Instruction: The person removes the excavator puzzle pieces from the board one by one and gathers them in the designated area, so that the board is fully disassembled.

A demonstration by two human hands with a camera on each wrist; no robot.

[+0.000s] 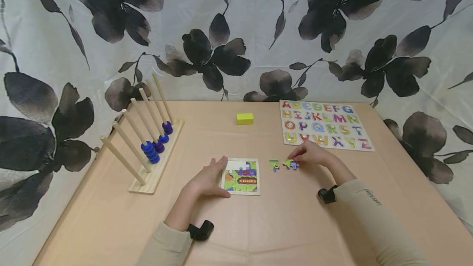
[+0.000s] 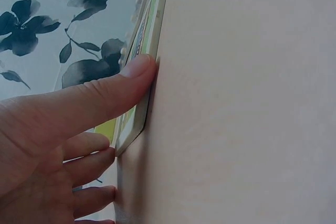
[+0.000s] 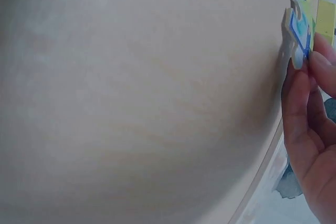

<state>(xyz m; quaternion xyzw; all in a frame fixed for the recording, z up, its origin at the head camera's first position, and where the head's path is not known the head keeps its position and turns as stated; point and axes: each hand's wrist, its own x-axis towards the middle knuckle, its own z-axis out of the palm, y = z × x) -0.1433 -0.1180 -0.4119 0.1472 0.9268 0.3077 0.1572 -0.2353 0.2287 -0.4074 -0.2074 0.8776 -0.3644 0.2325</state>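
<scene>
Pale wood-toned tabletop [image 1: 288,229] carries a small white-framed jigsaw tray [image 1: 231,166], centred ahead of the person. Assembled pieces [image 1: 246,180] show part of a tracked vehicle; the tray's upper left is bare.

Left hand [image 1: 207,180]: not clenched. Fingers are extended at the tray's left side, thumb against its near corner, apparently bracing it. Right hand [image 1: 312,155]: grasping. Thumb and fingertips pinch a knobbed jigsaw piece [image 1: 291,164] to the right of the tray; whether this is a single piece or two linked cannot be determined. A loose green piece [image 1: 274,165] lies between it and the tray.

Surroundings: a wooden bead rack [image 1: 165,157] to the left, a yellow block [image 1: 244,119] beyond the tray, and an alphabet board [image 1: 363,134] just beyond the right hand.

Hazards, in this inspector's judgement: the pinch bears on a thin edge, so a slight roll of the fingertips could drop or flip the piece. A low pass leftward could knock the loose green piece. Should the left thumb push unevenly, the tray could slide or tip and unseat its contents. A piece offered at the wrong rotation could jam against its neighbours and, if forced, lift them.
</scene>
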